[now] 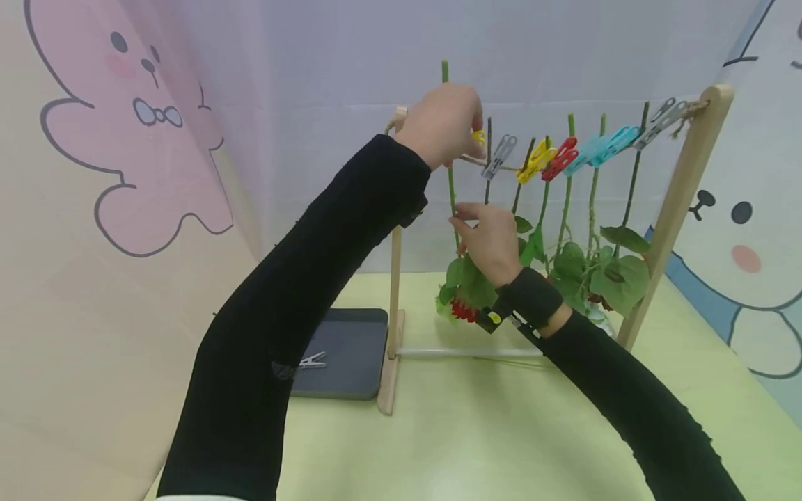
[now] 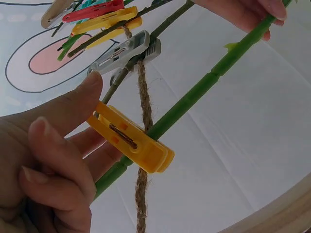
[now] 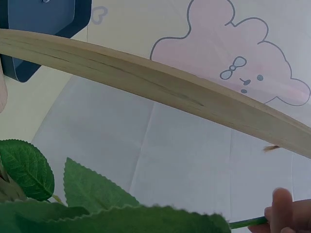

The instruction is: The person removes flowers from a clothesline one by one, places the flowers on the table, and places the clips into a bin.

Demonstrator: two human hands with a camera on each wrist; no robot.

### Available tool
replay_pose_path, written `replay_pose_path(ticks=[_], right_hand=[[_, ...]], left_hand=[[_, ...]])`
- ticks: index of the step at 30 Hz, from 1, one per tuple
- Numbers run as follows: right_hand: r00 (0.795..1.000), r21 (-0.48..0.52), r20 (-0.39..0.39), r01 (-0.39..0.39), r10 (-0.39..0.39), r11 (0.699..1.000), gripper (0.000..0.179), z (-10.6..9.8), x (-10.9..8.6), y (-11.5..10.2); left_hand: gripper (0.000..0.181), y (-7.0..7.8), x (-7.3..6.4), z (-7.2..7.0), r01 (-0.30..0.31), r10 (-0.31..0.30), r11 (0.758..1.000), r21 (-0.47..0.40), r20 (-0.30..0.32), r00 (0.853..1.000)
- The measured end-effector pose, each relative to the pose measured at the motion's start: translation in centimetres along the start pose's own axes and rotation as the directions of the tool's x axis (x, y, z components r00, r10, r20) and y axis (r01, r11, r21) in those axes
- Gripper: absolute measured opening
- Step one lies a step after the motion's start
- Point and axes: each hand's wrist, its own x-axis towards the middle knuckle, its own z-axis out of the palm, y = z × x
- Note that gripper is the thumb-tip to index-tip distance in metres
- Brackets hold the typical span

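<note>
High at the left end of the twine, my left hand (image 1: 441,122) pinches the handles of a yellow clothespin (image 2: 133,143) between thumb and fingers. The clothespin's tips sit across the twine (image 2: 145,97) and a green flower stem (image 2: 194,97). Below it, my right hand (image 1: 491,240) pinches that same stem between thumb and fingertips. The flower hangs head down, with green leaves (image 1: 460,275) and a red bloom (image 1: 464,311) under the right hand. Close leaves (image 3: 97,184) cover the bottom of the right wrist view.
Several more stems hang to the right, held by grey (image 1: 499,156), yellow (image 1: 536,160), red (image 1: 560,158) and blue (image 1: 614,145) clothespins. A wooden frame (image 1: 679,209) carries the twine. At left, a dark tray (image 1: 351,348) holds a pale clothespin (image 1: 312,361).
</note>
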Motion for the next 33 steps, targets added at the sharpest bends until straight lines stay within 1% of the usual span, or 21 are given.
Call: replay_pose_path(ticks=[3,6,9,11,14,16,19,21,24,26,28,33], right_hand=[[1.000,0.015,-0.022,0.012,-0.012,1.000,0.025,0.1,0.1,0.1],[1.000,0.024,-0.024,0.014,-0.014,1.000,0.024,0.1,0.1,0.1],[1.000,0.032,-0.027,0.017,-0.016,0.999,0.024,0.1,0.0,0.0],[0.999,0.039,-0.032,0.024,-0.023,0.999,0.023,0.2,0.0,0.0],[0.998,0.041,-0.051,0.048,-0.046,0.998,0.023,0.3,-0.1,0.0],[0.996,0.045,-0.062,0.064,-0.062,0.997,0.022,0.4,-0.1,0.0],[0.995,0.050,-0.068,0.070,-0.066,0.996,0.022,0.4,-0.2,-0.2],[0.996,0.055,-0.066,0.063,-0.059,0.997,0.023,0.3,-0.1,-0.3],[0.997,0.056,-0.057,0.046,-0.043,0.997,0.023,0.2,-0.1,-0.5],[0.998,0.052,-0.046,0.041,-0.039,0.998,0.023,0.2,0.0,-0.5],[0.999,0.046,-0.019,0.036,-0.035,0.998,0.023,0.3,-0.1,-0.5],[0.998,0.039,0.047,0.044,-0.045,0.998,0.023,0.6,-0.4,-0.6]], left_hand=[[0.037,-0.1,-0.1,0.2,0.023,-0.024,0.998,-0.065,-0.019,1.000],[0.034,-0.1,-0.3,0.4,0.051,-0.055,0.994,-0.102,-0.039,0.998],[0.030,0.1,-0.5,0.6,0.072,-0.079,0.992,-0.102,-0.067,0.995],[0.029,0.2,-0.5,0.6,0.074,-0.081,0.994,-0.079,-0.083,0.993],[0.025,0.5,-0.4,0.8,0.051,-0.055,0.998,-0.038,-0.117,0.992],[0.024,0.5,-0.4,0.9,0.034,-0.039,0.999,-0.039,-0.138,0.990],[0.023,0.5,-0.4,1.0,0.025,-0.036,0.997,-0.068,-0.173,0.984],[0.022,0.4,-0.5,1.0,0.029,-0.047,0.995,-0.092,-0.194,0.980],[0.020,0.3,-0.5,1.1,0.035,-0.058,0.994,-0.106,-0.224,0.973],[0.020,0.2,-0.5,1.1,0.036,-0.061,0.993,-0.111,-0.231,0.971],[0.020,0.1,-0.5,1.2,0.024,-0.052,0.993,-0.119,-0.237,0.970],[0.019,0.2,-0.7,1.2,-0.047,0.003,0.985,-0.168,-0.253,0.967]])
